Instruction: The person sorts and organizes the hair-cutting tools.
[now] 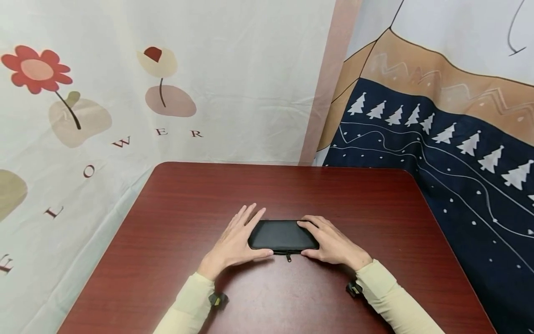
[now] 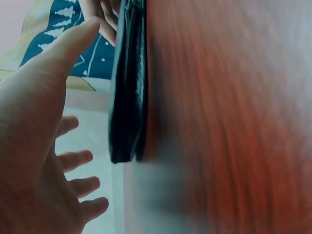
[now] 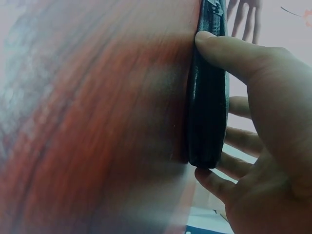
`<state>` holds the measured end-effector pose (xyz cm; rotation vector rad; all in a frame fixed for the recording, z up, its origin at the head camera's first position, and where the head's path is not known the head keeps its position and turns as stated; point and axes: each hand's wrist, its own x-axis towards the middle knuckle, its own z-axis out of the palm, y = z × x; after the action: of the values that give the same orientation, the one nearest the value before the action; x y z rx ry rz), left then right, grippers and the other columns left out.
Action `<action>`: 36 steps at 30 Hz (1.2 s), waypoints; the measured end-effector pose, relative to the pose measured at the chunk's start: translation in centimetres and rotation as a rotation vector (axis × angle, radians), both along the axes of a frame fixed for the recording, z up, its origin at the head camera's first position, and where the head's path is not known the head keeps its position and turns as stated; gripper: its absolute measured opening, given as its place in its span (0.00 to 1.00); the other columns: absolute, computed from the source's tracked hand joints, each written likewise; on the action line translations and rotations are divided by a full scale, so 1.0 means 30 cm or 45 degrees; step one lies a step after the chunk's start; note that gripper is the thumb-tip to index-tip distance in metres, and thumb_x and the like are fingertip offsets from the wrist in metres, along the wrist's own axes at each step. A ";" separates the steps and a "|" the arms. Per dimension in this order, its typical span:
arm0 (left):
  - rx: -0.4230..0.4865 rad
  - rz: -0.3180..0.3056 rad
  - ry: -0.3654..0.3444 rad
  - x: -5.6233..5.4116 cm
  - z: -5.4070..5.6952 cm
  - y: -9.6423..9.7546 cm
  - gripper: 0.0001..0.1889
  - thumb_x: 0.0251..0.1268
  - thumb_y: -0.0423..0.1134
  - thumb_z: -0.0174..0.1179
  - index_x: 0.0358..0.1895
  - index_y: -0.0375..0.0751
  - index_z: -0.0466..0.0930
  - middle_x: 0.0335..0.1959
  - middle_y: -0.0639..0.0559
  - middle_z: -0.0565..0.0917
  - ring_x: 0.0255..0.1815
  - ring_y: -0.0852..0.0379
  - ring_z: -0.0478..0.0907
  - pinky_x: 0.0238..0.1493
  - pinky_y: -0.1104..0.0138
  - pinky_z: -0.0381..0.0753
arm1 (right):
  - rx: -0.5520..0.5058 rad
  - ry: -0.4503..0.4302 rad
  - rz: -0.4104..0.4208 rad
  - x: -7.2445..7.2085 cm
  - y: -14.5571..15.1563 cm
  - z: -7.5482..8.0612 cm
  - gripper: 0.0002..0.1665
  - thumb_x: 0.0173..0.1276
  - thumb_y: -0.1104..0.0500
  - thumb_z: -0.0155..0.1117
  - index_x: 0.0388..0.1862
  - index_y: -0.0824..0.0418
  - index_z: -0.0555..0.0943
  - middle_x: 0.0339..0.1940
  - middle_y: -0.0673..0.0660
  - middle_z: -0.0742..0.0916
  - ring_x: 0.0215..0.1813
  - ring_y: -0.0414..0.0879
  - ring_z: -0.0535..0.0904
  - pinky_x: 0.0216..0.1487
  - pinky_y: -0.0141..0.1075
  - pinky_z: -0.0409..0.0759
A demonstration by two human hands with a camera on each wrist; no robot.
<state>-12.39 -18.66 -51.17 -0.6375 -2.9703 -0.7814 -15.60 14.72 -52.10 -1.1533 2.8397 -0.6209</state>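
A flat black zippered case (image 1: 283,234) lies on the table, its zipper pull (image 1: 289,258) hanging from the near long side. At its left end is my left hand (image 1: 238,236), fingers straight and spread, with the thumb along the near left corner. In the left wrist view that thumb (image 2: 73,46) stands off the case's side. My right hand (image 1: 331,239) grips the right end: fingers lie over the top and far side, the thumb on the near edge. The right wrist view has this thumb (image 3: 214,46) pressed against the case's zipped side.
The reddish-brown wooden table (image 1: 283,185) has rounded far corners. Behind it hangs a pale cloth with flowers (image 1: 250,69), and at the right a dark blue cloth with white trees (image 1: 446,157). Each wrist wears a small dark device, one of them (image 1: 353,289) on the right.
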 end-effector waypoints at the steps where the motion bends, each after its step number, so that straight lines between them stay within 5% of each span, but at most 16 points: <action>1: -0.013 0.002 0.022 0.006 0.005 0.005 0.63 0.58 0.72 0.79 0.93 0.52 0.59 0.94 0.37 0.59 0.95 0.28 0.52 0.91 0.31 0.60 | -0.002 0.000 0.000 -0.001 0.000 0.000 0.49 0.68 0.45 0.86 0.83 0.59 0.77 0.81 0.61 0.81 0.80 0.59 0.78 0.80 0.59 0.80; 11: -0.079 -0.043 0.184 0.076 0.048 0.089 0.54 0.65 0.68 0.77 0.90 0.49 0.66 0.88 0.41 0.71 0.91 0.32 0.66 0.88 0.34 0.69 | -0.021 0.016 0.015 -0.006 0.001 -0.004 0.49 0.67 0.45 0.87 0.82 0.59 0.78 0.80 0.61 0.82 0.79 0.59 0.79 0.80 0.59 0.80; 23: -0.131 -0.103 0.366 0.148 0.051 0.171 0.47 0.66 0.67 0.78 0.82 0.47 0.77 0.76 0.48 0.84 0.78 0.44 0.80 0.79 0.47 0.83 | -0.031 0.002 0.005 -0.001 0.001 -0.011 0.49 0.68 0.46 0.87 0.82 0.58 0.77 0.80 0.61 0.81 0.79 0.59 0.79 0.78 0.59 0.81; 36: -0.230 -0.104 0.491 0.162 0.035 0.227 0.30 0.67 0.65 0.78 0.64 0.50 0.90 0.58 0.55 0.91 0.56 0.55 0.87 0.60 0.58 0.90 | -0.036 -0.012 0.003 0.001 -0.001 -0.004 0.49 0.68 0.47 0.87 0.83 0.59 0.76 0.81 0.61 0.81 0.80 0.59 0.78 0.78 0.59 0.81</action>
<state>-7.53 -11.83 -50.11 -0.8154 -2.6884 -0.3432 -15.57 14.68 -52.22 -1.1544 2.8305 -0.6667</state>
